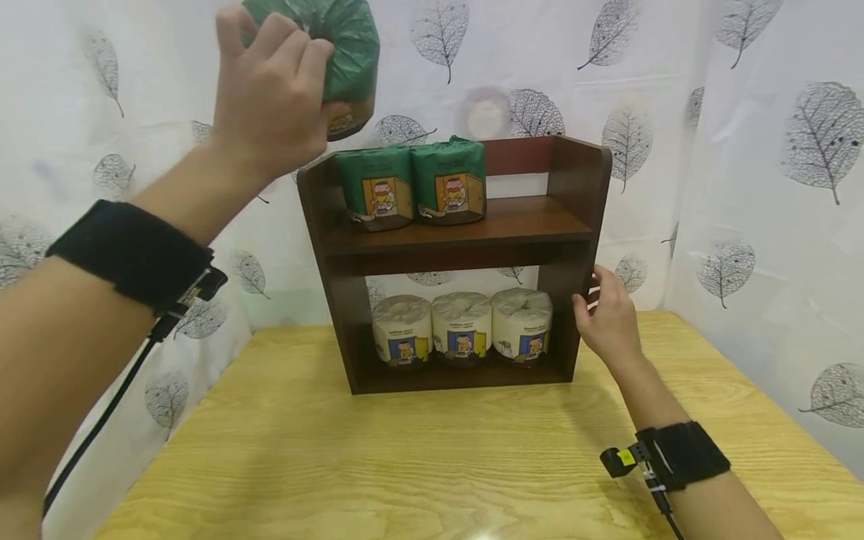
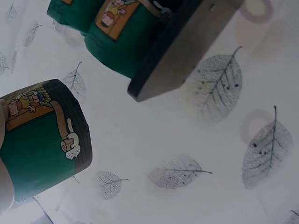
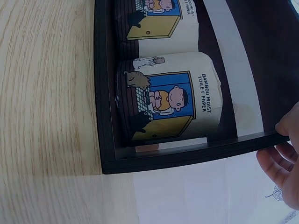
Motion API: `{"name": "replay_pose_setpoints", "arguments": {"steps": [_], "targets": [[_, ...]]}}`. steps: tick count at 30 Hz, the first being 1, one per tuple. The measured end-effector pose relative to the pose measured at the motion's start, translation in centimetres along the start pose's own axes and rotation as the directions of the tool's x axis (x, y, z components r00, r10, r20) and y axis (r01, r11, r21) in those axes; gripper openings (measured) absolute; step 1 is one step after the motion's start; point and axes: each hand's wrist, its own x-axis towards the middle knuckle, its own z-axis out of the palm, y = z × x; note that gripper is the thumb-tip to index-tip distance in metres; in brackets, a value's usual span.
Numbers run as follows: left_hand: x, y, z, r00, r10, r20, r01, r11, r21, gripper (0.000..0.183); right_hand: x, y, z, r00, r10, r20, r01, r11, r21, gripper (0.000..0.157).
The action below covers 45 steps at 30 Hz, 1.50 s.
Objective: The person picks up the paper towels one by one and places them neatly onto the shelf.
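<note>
High at the upper left of the head view, my left hand point(image 1: 273, 97) grips a toilet roll in green wrapping point(image 1: 354, 56) from above. It is held in the air, above and left of a dark brown two-tier shelf point(image 1: 540, 217). My right hand point(image 1: 610, 315) pinches the shelf's right side panel, thumb on the inner side and fingers outside, as the right wrist view shows. Two green rolls, a left one point(image 1: 374, 169) and a right one point(image 1: 448, 169), stand side by side on the upper tier. Three cream rolls point(image 1: 462, 319) labelled bamboo moist toilet paper line the lower tier.
The shelf stands toward the back of a light wood table point(image 1: 405, 457). White sheeting with a leaf print point(image 1: 628, 139) hangs behind and at both sides. Each wrist wears a black strap point(image 1: 688, 454) with a small camera and cable.
</note>
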Motion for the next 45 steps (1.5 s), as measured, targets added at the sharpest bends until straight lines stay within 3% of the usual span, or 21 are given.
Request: {"name": "replay_pose_setpoints", "arguments": {"steps": [11,21,35,40,45], "targets": [[3.7,3.8,2.0,0.992,0.101,-0.077,-0.103,0.994,-0.026,0.047,-0.1,-0.3,0.3,0.999,-0.04,-0.018,0.039,0.999,-0.022,0.047],[5.7,7.0,3.8,0.985,0.131,-0.108,-0.137,0.989,-0.048,0.043,-0.4,-1.3,1.1,0.998,-0.053,-0.017,0.053,0.999,-0.014,0.047],[7.9,11.7,6.0,0.992,0.046,-0.117,-0.061,0.991,-0.122,0.047,-0.6,-2.1,1.4,0.999,-0.046,-0.027,0.047,0.999,0.01,0.048],[8.2,12.6,6.7,0.998,-0.02,-0.065,0.008,0.982,-0.188,0.047,-0.7,-2.2,1.3,0.999,-0.044,-0.027,0.045,0.999,0.008,0.047],[8.1,13.2,7.2,0.999,-0.031,-0.04,0.022,0.979,-0.202,0.048,-0.5,-2.2,1.3,0.998,-0.052,-0.03,0.052,0.999,0.002,0.047]]}}
